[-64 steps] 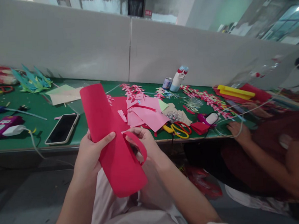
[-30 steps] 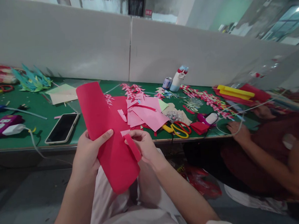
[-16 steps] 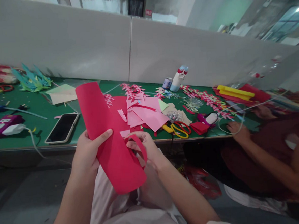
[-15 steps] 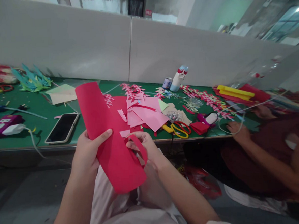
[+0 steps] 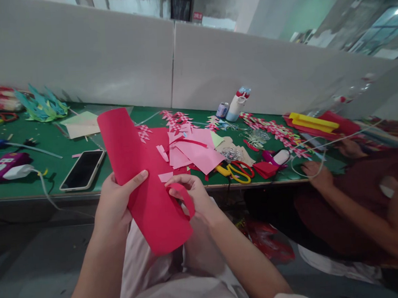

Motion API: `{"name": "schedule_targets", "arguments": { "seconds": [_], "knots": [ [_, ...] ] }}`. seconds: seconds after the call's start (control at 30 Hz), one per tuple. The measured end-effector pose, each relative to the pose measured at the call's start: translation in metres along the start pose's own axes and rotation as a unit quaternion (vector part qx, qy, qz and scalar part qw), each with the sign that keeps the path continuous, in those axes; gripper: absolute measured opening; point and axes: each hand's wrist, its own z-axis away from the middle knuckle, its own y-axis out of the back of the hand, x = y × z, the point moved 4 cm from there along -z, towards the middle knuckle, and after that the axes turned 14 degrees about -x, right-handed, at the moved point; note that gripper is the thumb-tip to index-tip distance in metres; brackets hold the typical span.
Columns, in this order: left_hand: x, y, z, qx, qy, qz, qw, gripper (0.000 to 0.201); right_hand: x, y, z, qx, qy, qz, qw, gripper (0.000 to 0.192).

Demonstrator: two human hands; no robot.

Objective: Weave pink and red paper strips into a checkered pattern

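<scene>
Now your right hand [image 5: 188,195] pinches a narrow red strip [image 5: 182,197] that curls in a loop round your fingers, its upper end at your fingertips and its lower end running to the right edge of the red sheet [image 5: 136,171]. A second ago that strip stood out nearly straight from the edge; since then it has bent over into a loop and dropped a little lower along the sheet, so you seem to be working it down the edge, though whether it is joined to the sheet or lies loose against it does not show.

Your left hand [image 5: 116,203] is closed on the sheet's left side, thumb across the front and fingers behind, and it has hardly shifted; the sheet has only tipped slightly to the left at its top. The sheet stands bowed between your two hands, rising away from them over the worktop's [image 5: 49,185] edge and hanging down below them over your lap.

Just beyond your right hand, on the worktop, lie pink paper offcuts [image 5: 199,153], and to the right of them yellow-handled scissors [image 5: 236,173], near but apart from your fingers. To the left of your left hand a phone [image 5: 83,170] lies face up. Well off to your right, another person's hand [image 5: 313,171] rests at the worktop's edge by a white cord [image 5: 306,144].
</scene>
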Motion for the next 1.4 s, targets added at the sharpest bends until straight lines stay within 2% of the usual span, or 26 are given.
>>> {"name": "schedule_targets", "arguments": {
  "seconds": [0.13,0.37,0.5,0.77,1.07,1.4],
  "knots": [
    [0.002,0.0,0.0,0.007,-0.004,-0.003,1.0,0.034,0.008,0.003,0.0,-0.009,-0.036,-0.013,0.999,0.033],
    [0.0,0.005,-0.002,0.015,-0.002,-0.001,1.0,0.034,0.012,0.006,-0.003,0.014,0.01,-0.002,1.0,0.034],
    [-0.001,0.006,-0.002,0.023,0.002,-0.005,1.0,0.035,0.007,0.002,-0.001,0.01,0.032,0.018,0.999,0.029],
    [0.003,0.007,-0.002,0.032,0.01,-0.008,0.999,0.033,0.011,0.003,0.004,-0.018,-0.042,0.01,0.999,0.033],
    [0.002,0.007,-0.003,0.042,0.011,-0.001,0.999,0.031,0.015,0.006,0.0,0.029,-0.006,0.009,1.0,0.029],
    [0.003,0.008,-0.004,0.039,0.009,-0.006,0.999,0.03,0.009,-0.001,0.007,-0.001,0.0,0.005,1.0,0.024]
  ]
}}
